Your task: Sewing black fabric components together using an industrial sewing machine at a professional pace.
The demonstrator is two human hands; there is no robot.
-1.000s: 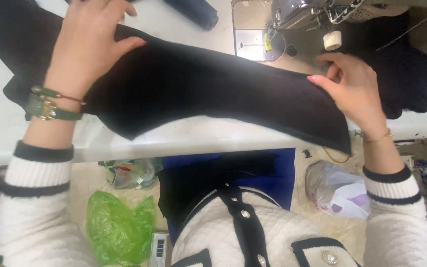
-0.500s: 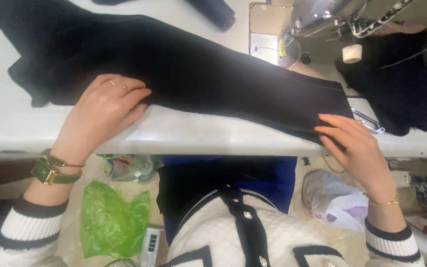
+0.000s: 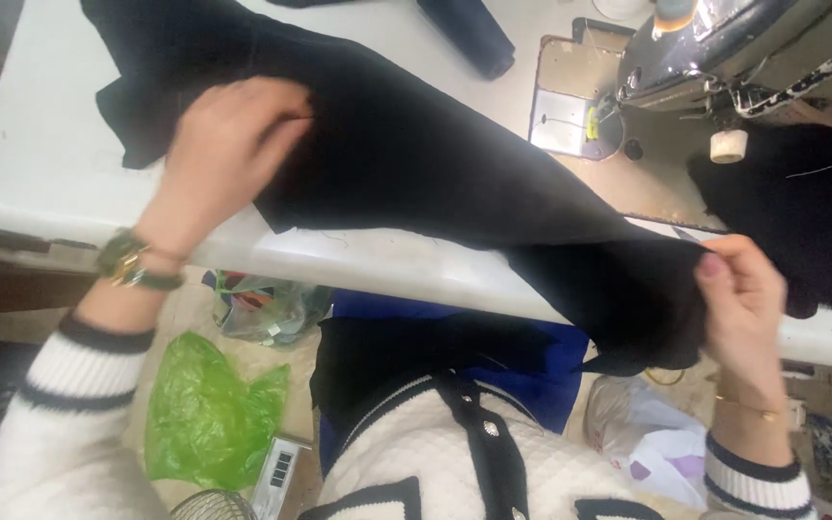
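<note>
Your left hand (image 3: 228, 144) lies on the long piece of black fabric (image 3: 416, 164), fingers curled and pinching a fold of the cloth near its upper end; a green-strapped watch (image 3: 132, 265) sits on that wrist. Your right hand (image 3: 743, 299) grips the lower end of the same fabric, thumb on top and fingers closed under the edge, lifting it off the front edge of the white table (image 3: 40, 154). The fabric runs slantwise across the table from the far left corner down to your right hand, its lower end hanging past the table's edge. A thin gold bracelet (image 3: 748, 409) circles your right wrist.

At the far right stands the dark sewing machine (image 3: 724, 58), with a small white spool (image 3: 727, 145) just below its head and a pale needle plate (image 3: 560, 120) to its left. More black cloth (image 3: 801, 221) is heaped beside it.

Under the table, a crumpled green plastic bag (image 3: 204, 419) lies on the floor at left, a clear bag (image 3: 267, 308) with coloured contents is just above it, and a white plastic bag (image 3: 652, 448) sits at right. A blue cloth (image 3: 522, 366) hangs below the table edge.
</note>
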